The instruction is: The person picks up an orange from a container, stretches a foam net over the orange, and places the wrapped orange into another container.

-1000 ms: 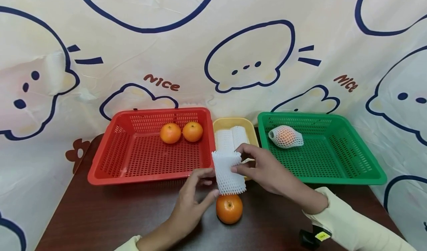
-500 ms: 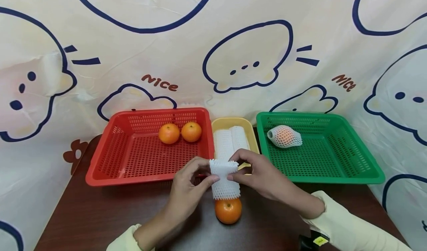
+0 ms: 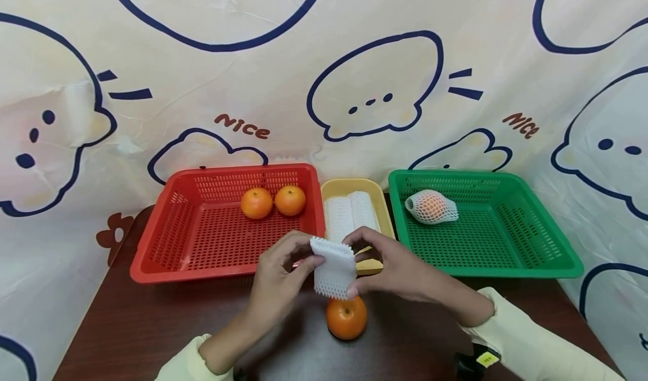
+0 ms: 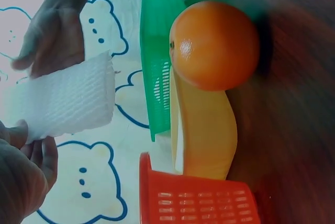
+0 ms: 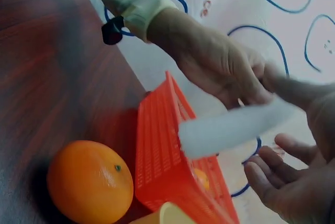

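Observation:
A white foam net sleeve (image 3: pixel 334 269) hangs tilted above an orange (image 3: pixel 346 319) on the dark table. My left hand (image 3: pixel 277 271) pinches the sleeve's left edge between thumb and fingers, as the left wrist view also shows. At the sleeve's other side is my right hand (image 3: pixel 400 265), its fingers spread and the thumb near the lower right corner. In the right wrist view this right hand (image 5: pixel 298 177) has loosely extended fingers, apart from the sleeve (image 5: pixel 230 130). Whether its thumb brushes the foam is unclear.
Two oranges (image 3: pixel 273 202) lie in a red basket (image 3: pixel 202 268) at the left. A yellow tray (image 3: pixel 382 201) behind the hands holds more white foam sleeves (image 3: pixel 351 212). In the green basket (image 3: pixel 506 271) at the right lies a fruit in a foam net (image 3: pixel 432 207).
The left hand has reached up and taken hold of the sleeve. The sleeve has turned and shifted slightly left, while the right hand's fingers have let go and spread. The orange stays put.

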Motion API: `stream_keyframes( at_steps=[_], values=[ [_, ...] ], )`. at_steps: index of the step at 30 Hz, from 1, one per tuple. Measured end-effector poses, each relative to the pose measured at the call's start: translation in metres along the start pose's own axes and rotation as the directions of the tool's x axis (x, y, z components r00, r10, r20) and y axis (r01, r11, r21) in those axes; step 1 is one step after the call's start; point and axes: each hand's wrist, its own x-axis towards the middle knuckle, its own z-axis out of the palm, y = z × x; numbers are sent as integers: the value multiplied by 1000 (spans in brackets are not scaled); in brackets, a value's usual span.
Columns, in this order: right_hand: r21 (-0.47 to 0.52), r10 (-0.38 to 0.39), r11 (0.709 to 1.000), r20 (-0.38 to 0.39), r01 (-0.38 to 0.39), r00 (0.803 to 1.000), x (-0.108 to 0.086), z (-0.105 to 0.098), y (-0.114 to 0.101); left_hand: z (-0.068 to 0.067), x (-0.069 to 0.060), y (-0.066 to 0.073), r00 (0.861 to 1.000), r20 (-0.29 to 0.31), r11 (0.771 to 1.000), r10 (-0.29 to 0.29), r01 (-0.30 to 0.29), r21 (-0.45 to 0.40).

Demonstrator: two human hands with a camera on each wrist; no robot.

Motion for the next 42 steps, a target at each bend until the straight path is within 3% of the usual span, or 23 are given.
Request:
stream_keyframes(
  at_steps=[3,6,9,14,18,28,36,42],
  values=[
    [60,44,997,132,-53,990,5,-12,9,-3,2,0,1000,-11,1000,-8,8,4],
    [110,81,988,251,-111,965,12,-22,22,-4,4,0,1000,-2,1000,-13,13,2],
    [187,79,971,324,-146,943,20,-24,36,-5,5,0,1000,18,1000,-11,11,-12],
    [339,78,914,395,-224,916,31,-15,54,-5,6,0,998,58,999,-3,5,-35],
    [381,98,886,399,-263,912,34,-6,59,-4,6,-1,996,88,999,11,-8,-33],
    [400,136,866,387,-299,912,37,2,57,-4,4,1,989,143,1000,23,-24,3],
    [392,205,840,414,-377,887,40,1,53,-4,4,0,982,160,995,99,-103,18],
    [427,206,822,393,-377,896,42,2,53,-3,3,0,980,169,993,107,-113,27]
  ],
)
